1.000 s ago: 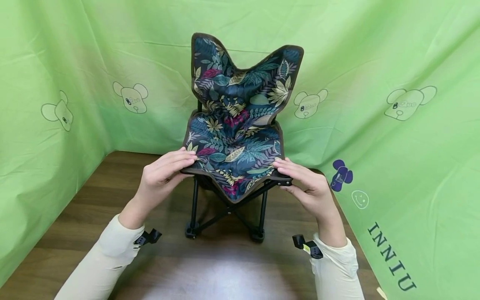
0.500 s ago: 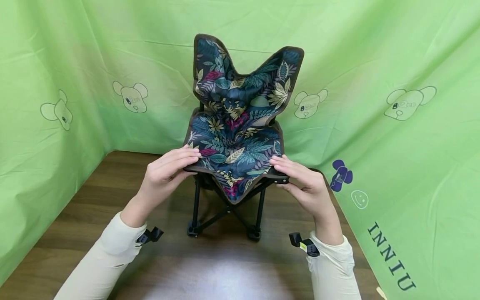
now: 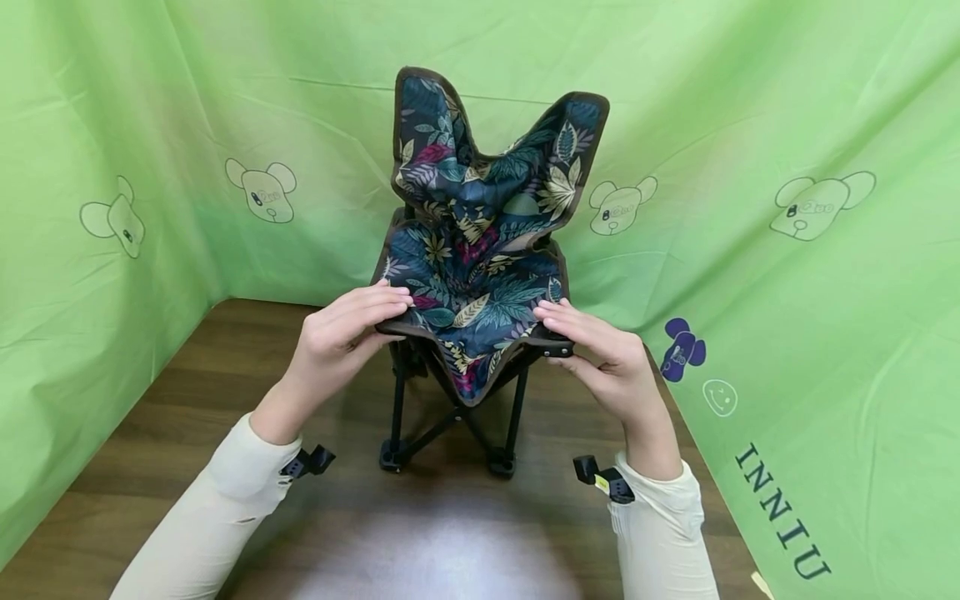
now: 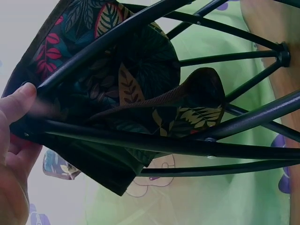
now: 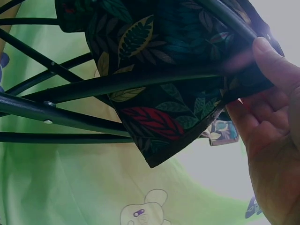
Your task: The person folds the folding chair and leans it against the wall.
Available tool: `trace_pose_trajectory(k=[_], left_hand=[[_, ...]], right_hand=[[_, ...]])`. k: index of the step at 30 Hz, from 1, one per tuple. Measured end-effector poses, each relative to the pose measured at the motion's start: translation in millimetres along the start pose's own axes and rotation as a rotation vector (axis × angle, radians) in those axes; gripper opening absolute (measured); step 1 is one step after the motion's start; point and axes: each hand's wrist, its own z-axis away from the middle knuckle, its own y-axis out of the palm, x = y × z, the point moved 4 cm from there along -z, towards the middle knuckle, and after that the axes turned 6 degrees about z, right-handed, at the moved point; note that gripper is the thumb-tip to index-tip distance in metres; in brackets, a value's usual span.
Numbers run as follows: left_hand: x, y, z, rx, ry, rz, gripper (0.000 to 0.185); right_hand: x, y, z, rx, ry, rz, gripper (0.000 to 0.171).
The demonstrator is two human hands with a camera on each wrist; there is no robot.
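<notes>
A small folding chair (image 3: pixel 480 250) with dark leaf-print fabric and a black tube frame stands on the wooden table (image 3: pixel 420 533). My left hand (image 3: pixel 341 337) grips the seat's front left corner, fingers on top and thumb beneath. My right hand (image 3: pixel 600 354) grips the front right corner the same way. The seat fabric sags in the middle between the corners. From below, the left wrist view shows my thumb (image 4: pixel 18 101) on the frame tube (image 4: pixel 140 140). In the right wrist view my thumb (image 5: pixel 274 61) presses the other tube (image 5: pixel 140 79).
Green cloth (image 3: pixel 787 250) printed with cartoon bears walls the table on the left, back and right, close to the chair. Bare table lies in front of the chair's feet (image 3: pixel 393 454). Black camera clips (image 3: pixel 600 479) sit on both cream sleeves.
Both hands have moved inward toward each other. The chair's front corners and legs have come closer together, and the seat fabric sags more.
</notes>
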Motion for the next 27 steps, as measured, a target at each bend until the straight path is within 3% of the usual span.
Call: trace_pose_trajectory(k=[5, 10, 16, 19, 27], left_hand=[[2.1, 1.3, -2.7, 0.002, -0.038, 0.051, 0.047], [2.9, 3.9, -5.5, -0.019, -0.034, 0.075, 0.047], [3.8, 5.8, -8.7, -0.035, -0.044, 0.076, 0.046], [4.4, 6.0, -10.1, -0.044, -0.052, 0.080, 0.046], [5.5, 9.7, -18.2, -0.031, -0.040, 0.108, 0.047]], right_hand=[[-0.3, -0.3, -2.2, -0.001, 0.004, -0.002, 0.046], [2.8, -0.1, -6.8, 0.003, 0.016, -0.011, 0.054], [3.2, -1.0, -11.3, -0.006, 0.016, -0.035, 0.038], [1.5, -0.7, -12.6, 0.001, 0.022, -0.031, 0.038], [2.1, 0.3, -17.4, -0.001, 0.034, -0.026, 0.057]])
